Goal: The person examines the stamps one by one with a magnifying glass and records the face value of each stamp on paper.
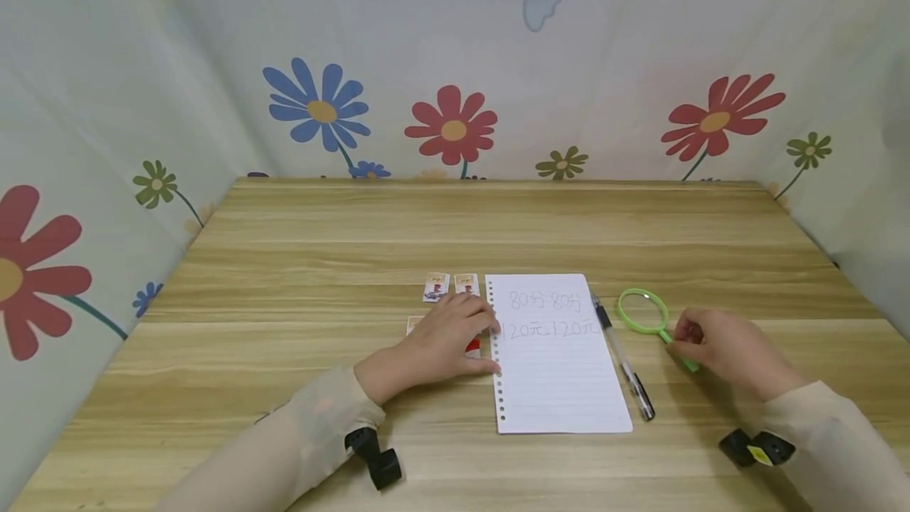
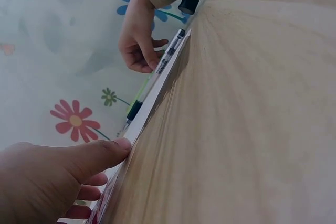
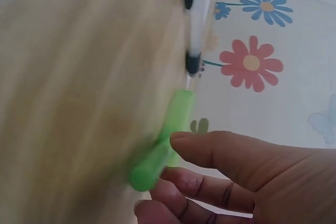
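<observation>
A green-rimmed magnifying glass (image 1: 643, 311) is at the right, beside the pen. My right hand (image 1: 732, 346) pinches its green handle (image 3: 176, 114) between thumb and curled fingers; the handle's end sticks out past the thumb in the right wrist view. My left hand (image 1: 441, 338) lies with relaxed fingers at the punched left edge of a lined sheet of paper (image 1: 562, 385), thumb and fingertips touching that edge. Small stamp-like cards (image 1: 437, 288) show above the left hand, and others are partly hidden beneath it. Handwritten numbers and characters fill the sheet's upper lines.
A black-and-clear gel pen (image 1: 622, 358) lies along the sheet's right edge. The wooden table (image 1: 320, 259) reaches back to a flower-print cloth (image 1: 604, 101), which also hangs on both sides.
</observation>
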Tool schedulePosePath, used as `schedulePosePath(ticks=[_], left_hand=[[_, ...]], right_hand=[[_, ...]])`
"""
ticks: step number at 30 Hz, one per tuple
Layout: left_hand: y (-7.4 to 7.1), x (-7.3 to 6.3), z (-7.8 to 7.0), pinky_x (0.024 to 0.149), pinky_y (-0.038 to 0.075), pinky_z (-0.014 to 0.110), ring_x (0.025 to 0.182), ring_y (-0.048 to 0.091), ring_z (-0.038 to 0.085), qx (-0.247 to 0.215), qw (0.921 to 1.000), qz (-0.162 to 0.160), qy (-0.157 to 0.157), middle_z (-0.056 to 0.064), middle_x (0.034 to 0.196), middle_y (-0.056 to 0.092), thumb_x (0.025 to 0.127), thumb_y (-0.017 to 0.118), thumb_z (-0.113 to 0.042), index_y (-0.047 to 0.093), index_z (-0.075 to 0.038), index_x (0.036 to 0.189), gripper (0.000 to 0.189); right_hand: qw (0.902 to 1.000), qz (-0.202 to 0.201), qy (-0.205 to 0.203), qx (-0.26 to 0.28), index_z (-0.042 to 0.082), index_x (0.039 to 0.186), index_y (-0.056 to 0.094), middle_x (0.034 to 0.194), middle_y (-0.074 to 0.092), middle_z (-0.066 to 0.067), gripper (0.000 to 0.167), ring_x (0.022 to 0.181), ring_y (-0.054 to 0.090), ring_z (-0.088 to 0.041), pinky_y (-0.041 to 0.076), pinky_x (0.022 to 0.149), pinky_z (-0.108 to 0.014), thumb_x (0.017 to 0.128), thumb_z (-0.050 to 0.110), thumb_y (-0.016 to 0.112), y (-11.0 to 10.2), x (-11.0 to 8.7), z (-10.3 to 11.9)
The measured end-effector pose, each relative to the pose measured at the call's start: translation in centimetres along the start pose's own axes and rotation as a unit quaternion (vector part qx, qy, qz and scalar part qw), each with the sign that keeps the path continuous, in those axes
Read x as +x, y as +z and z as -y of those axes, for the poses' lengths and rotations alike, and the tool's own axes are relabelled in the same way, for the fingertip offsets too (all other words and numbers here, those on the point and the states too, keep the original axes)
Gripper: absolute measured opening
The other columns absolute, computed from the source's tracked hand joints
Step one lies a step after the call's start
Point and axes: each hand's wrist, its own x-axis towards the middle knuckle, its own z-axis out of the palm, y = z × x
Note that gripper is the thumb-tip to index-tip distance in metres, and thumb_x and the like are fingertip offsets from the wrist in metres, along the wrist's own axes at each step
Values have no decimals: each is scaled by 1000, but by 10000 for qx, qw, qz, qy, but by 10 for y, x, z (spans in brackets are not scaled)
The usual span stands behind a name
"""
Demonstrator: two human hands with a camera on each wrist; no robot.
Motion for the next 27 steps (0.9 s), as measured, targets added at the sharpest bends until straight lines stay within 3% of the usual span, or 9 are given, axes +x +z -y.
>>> schedulePosePath(ticks=[7,14,18,23,27], left_hand=[[1,2,1,108,23,53,117,45,21,31,10000,26,29,-1,115,55,78,73,-48,63,-15,107,46],[3,1,3,108,25,50,114,46,20,-25,10000,-28,-10,-1,115,55,77,74,-48,63,-15,107,46],[3,1,3,106,28,46,113,47,20,-10,10000,-80,44,-1,114,55,77,74,-48,64,-15,107,46],[4,0,4,106,28,45,113,46,19,4,10000,-70,38,-2,114,55,77,74,-49,63,-15,107,47],[5,0,5,108,26,47,115,46,20,-17,10000,-85,25,-2,114,55,76,74,-49,63,-15,107,46]], right_hand=[[9993,-281,-129,223,2,96,59,75,58,2,19,60,49,-11,40,50,-27,85,14,69,-10,-4,7],[9905,-625,-1159,385,1,101,60,74,54,6,22,60,48,-5,41,49,-23,83,6,70,-8,3,22],[9848,-696,-1536,411,1,99,61,75,56,6,20,65,50,-6,45,54,-24,81,3,71,-2,7,28],[9831,-699,-1641,406,3,99,61,77,57,7,20,68,52,-7,47,59,-27,82,3,70,3,12,34],[9868,-446,-1510,387,3,104,60,77,57,7,23,65,50,-6,45,56,-25,83,7,70,7,17,40]])
